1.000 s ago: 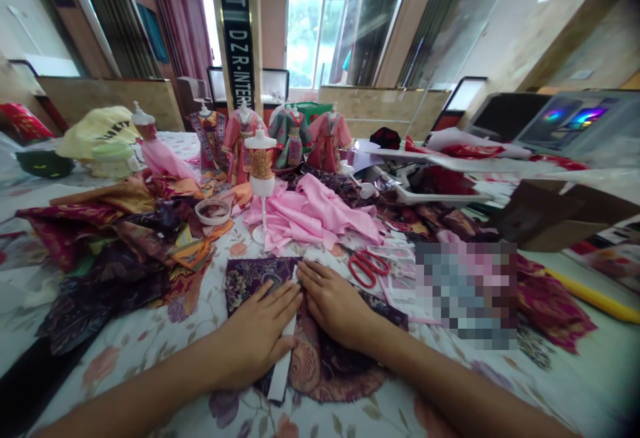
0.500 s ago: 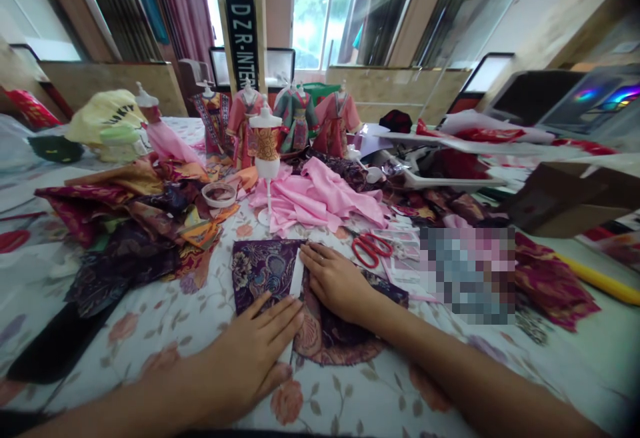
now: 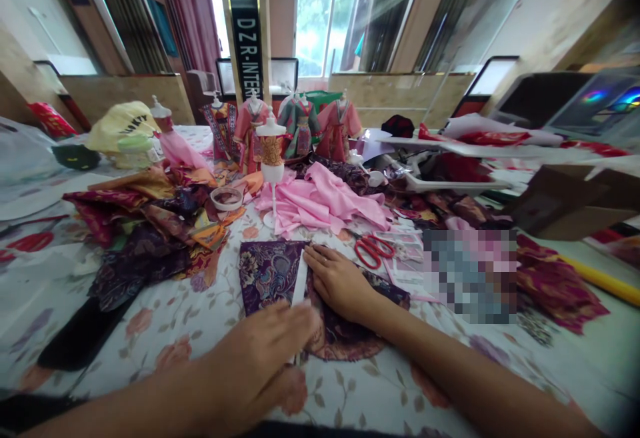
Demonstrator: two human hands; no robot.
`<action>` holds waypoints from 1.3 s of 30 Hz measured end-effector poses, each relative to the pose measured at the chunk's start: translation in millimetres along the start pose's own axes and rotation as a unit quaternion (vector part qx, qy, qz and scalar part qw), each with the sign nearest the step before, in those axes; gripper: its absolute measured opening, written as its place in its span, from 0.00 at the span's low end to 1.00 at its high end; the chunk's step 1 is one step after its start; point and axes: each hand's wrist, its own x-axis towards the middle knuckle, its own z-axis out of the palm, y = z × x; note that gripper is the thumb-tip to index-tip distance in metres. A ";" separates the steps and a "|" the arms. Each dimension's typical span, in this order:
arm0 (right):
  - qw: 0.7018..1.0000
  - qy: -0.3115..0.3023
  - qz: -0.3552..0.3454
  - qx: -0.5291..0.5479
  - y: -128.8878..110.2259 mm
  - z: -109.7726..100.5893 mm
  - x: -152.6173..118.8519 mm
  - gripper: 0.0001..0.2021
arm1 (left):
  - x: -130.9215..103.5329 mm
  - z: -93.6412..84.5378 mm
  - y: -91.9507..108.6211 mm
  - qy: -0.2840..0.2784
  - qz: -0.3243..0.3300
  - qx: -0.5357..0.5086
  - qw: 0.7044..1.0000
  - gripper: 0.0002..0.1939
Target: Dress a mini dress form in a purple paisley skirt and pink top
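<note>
A piece of dark purple patterned brocade (image 3: pixel 270 270) lies on the flowered tablecloth in front of me, with a curved, reddish-brown lower edge. A narrow white strip (image 3: pixel 301 279) runs down across it, between my two hands. My right hand (image 3: pixel 343 285) rests flat on the brocade, fingers stretched, their tips beside the strip's upper end. Over the lower part of the strip is my left hand (image 3: pixel 265 351), fingers stretched out but smeared by motion. It covers the strip's lower part, and I cannot tell whether it touches the cloth. Red-handled scissors (image 3: pixel 374 251) lie beyond my right hand.
Pink satin (image 3: pixel 325 198) lies bunched behind the brocade, around a small white dress form (image 3: pixel 273 151). Several dressed miniature forms stand farther back. Brocade scraps (image 3: pixel 145 251) and a tape roll (image 3: pixel 227 199) lie left. At right are a cardboard box (image 3: pixel 555 201) and a yellow rod (image 3: pixel 600 281).
My left hand has shifted from lying flat on the brocade and strip to a blurred, slightly turned pose farther right. My right hand stays in place on the cloth. The view tilts slightly upward.
</note>
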 end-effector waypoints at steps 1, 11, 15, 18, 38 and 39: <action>1.000 0.004 0.001 0.003 0.4 0.4 -0.3 0.23 | 13.6 -5.1 -3.9 0.025 -0.041 0.016 0.999 0.28; 0.997 -0.033 0.062 -0.034 4.3 3.2 -3.4 0.25 | 96.9 32.0 -51.4 0.068 -0.165 0.134 0.975 0.42; 0.996 -0.055 0.068 -0.016 11.0 -0.7 -1.4 0.25 | 90.0 29.6 -49.5 0.046 -0.142 0.142 0.979 0.47; 0.996 -0.056 0.064 -0.006 16.9 -3.3 -0.1 0.23 | 85.6 27.4 -48.9 0.022 -0.114 0.133 0.984 0.49; 0.997 -0.036 0.045 -0.049 14.6 -4.1 1.3 0.23 | 14.7 22.4 -6.6 -0.056 -0.021 0.054 0.997 0.48; 0.997 -0.036 0.045 -0.049 14.5 -4.1 1.1 0.23 | 10.3 21.6 -2.8 -0.059 -0.018 0.047 0.997 0.48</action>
